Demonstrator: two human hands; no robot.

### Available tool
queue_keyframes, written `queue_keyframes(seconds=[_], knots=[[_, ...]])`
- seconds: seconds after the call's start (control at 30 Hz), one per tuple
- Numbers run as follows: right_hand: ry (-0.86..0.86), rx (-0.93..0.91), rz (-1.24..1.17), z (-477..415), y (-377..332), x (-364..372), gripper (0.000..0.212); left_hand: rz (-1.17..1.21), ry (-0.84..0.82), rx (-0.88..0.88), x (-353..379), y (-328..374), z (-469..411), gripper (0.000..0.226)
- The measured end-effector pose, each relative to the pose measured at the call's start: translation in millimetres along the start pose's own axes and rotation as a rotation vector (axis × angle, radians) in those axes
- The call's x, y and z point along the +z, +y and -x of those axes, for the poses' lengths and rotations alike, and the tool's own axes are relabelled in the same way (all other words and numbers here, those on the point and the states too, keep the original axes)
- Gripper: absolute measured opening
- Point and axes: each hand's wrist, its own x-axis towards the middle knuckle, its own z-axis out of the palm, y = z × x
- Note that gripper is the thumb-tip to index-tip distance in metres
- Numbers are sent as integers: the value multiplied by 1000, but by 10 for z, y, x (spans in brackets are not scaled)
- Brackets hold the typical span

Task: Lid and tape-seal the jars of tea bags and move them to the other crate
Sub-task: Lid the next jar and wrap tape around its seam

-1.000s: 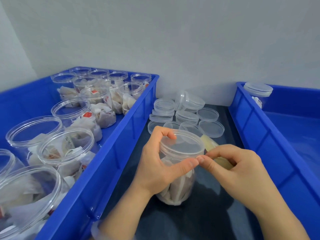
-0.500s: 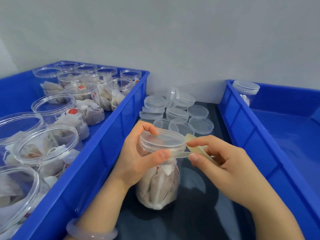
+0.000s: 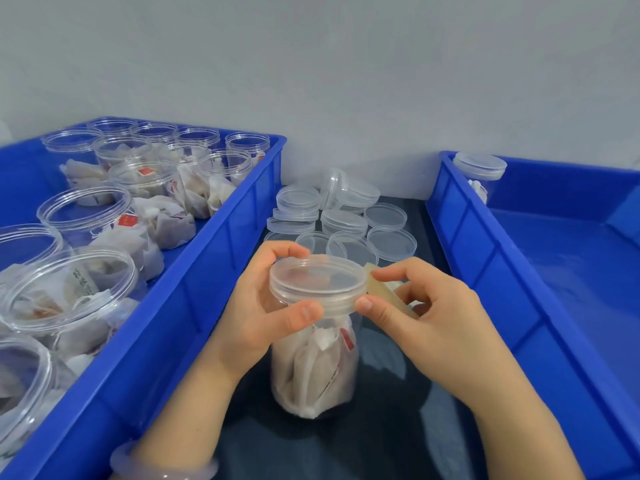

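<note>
Clear lid [image 3: 318, 282] clasped by left hand [image 3: 256, 306]; right hand [image 3: 436, 327] pinches tape [image 3: 376, 289].

A thick, smooth bangle [image 3: 156, 474], pale pink and translucent, rings the left wrist at the lower left of the frame. Nails on the left hand [image 3: 263, 306] and right hand [image 3: 436, 323] are short and plain.

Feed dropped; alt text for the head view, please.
The left hand grips a lidded clear plastic jar of tea bags between two blue plastic crates; the right hand holds a yellowish tape strip at its lid rim. Loose clear lids lie behind.
</note>
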Motion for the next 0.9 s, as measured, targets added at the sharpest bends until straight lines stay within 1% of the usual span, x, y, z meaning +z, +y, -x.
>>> queue_keyframes(seconds=[0.1,0.17,0.2,0.27,0.33,0.4,0.47,0.53,0.6,0.67,0.7,0.77,0.83,0.9], knots=[[-10,22,3,4,7,17,64,-18,-36,-55,12,37,9,101],[0,21,16,1,23,33,64,-68,11,-75,57,52,2,106],[2,20,13,-3,32,44,63,-105,49,-78,80,52,-4,101],[-6,18,-10,0,41,58,59,-196,104,-79,114,48,-19,83],[-27,4,-27,14,48,46,53,-257,122,-51,112,58,-19,72],[-65,-9,-45,27,54,22,43,-210,111,6,85,72,4,71],[-101,-36,-54,32,54,18,40,-182,89,26,50,88,32,75],[-109,-86,-18,38,48,44,50,-214,92,-1,68,84,45,77],[-112,-114,-5,39,33,78,68,-285,195,-50,135,78,39,80],[-123,-111,-19,27,30,97,74,-363,318,-56,186,71,31,76],[-120,-106,-39,21,23,95,72,-378,346,-46,192,69,27,73],[-83,-115,-89,21,14,64,58,-359,352,-23,163,61,26,67],[-38,-156,-84,36,19,21,41,-317,324,-8,120,65,27,64],[0,-174,-38,51,25,-5,35,-302,288,3,89,80,28,63]])
